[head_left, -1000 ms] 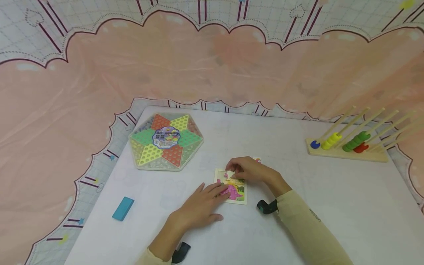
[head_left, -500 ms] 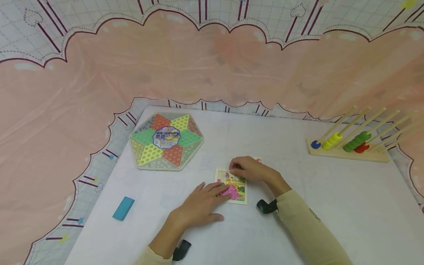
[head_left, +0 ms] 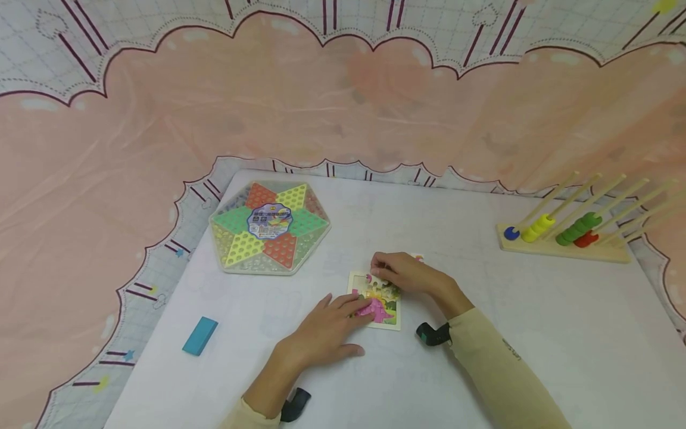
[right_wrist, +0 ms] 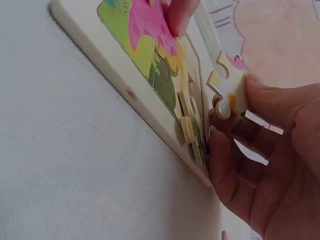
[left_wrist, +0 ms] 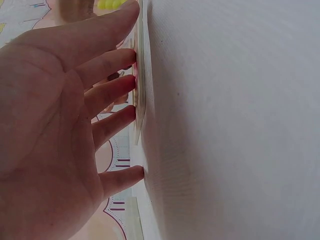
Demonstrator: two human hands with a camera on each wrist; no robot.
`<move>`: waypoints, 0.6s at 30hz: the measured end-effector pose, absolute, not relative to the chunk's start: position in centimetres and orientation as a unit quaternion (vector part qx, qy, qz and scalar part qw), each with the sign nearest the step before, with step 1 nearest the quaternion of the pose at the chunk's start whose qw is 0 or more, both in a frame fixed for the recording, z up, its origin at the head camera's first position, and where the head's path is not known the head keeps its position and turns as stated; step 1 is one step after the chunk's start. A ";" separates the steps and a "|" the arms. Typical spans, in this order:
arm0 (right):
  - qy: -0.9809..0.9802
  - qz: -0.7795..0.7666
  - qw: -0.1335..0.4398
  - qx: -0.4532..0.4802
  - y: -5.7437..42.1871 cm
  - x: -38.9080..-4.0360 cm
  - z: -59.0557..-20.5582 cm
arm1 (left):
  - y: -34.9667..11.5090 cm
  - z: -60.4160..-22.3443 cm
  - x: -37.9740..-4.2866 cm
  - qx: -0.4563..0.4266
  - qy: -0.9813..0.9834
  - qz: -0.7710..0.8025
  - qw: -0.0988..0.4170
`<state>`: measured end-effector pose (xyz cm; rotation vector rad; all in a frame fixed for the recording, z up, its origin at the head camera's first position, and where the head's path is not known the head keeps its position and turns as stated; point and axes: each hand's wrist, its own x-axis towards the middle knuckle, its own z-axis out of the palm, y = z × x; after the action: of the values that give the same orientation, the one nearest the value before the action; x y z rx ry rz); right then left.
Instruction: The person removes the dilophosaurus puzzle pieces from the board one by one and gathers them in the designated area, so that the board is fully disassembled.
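Note:
A small jigsaw board (head_left: 398, 314) with a pink dinosaur picture lies on the white table. My left hand (head_left: 328, 332) rests on its left side, fingers straight and spread, three fingertips pressing on the board in the left wrist view. Over the board's far edge, my right hand (head_left: 406, 275) pinches a jigsaw piece (right_wrist: 234, 91) between thumb and fingers, held up off the board. Close below it in the right wrist view, another piece (right_wrist: 194, 132) sits tilted, raised above the pieces lying flat. Bare board shows at the upper left corner of the picture.
Beyond my right hand lies a small colourful item (head_left: 418, 257), mostly hidden. A hexagonal Chinese checkers set (head_left: 308, 253) stands at the back left, a blue block (head_left: 200, 336) nearer at left. At the back right is a wooden bead rack (head_left: 563, 252) with upright rods.
My right fingers have shifted slightly right over the board's far edge, and pieces beneath them now look lifted and tilted. My left hand stays in place.

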<state>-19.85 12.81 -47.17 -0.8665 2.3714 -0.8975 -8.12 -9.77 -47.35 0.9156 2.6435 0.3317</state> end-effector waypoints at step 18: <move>0.860 -0.376 0.215 -0.269 13.4 -19.6 -47.1 | -9.7 -47.2 -8.0 0.321 0.927 0.126 0.149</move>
<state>-19.61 13.40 -47.14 -0.7446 2.3859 -1.0428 -8.02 -9.73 -47.18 0.9240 2.6639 0.3626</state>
